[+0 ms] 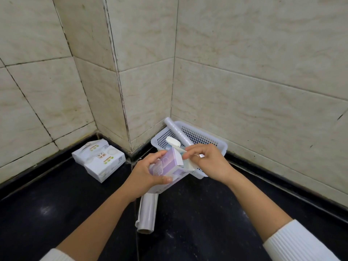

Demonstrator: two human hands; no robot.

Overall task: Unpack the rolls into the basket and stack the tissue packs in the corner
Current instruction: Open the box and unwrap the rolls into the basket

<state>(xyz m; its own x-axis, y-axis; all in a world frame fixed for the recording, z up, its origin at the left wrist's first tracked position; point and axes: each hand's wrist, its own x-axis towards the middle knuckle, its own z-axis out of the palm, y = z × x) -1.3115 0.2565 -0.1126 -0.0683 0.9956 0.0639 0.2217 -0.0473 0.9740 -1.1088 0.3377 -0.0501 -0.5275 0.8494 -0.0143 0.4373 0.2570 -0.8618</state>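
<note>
A purple and white carton (165, 166) is gripped from the side by my left hand (148, 174), and its top flap stands open. My right hand (209, 161) pinches the flap and the blue-edged contents at the carton's mouth. Both hands are above a white perforated basket (211, 142) on the black floor. One grey roll (177, 131) leans inside the basket against its back rim. Another clear film roll (147, 213) lies on the floor in front of the basket. White tissue packs (99, 157) are stacked in the left corner.
Beige tiled walls meet in a jutting corner (124, 110) between the tissue packs and the basket. The floor (207, 223) is black and glossy. White sleeves cover both forearms at the bottom edge.
</note>
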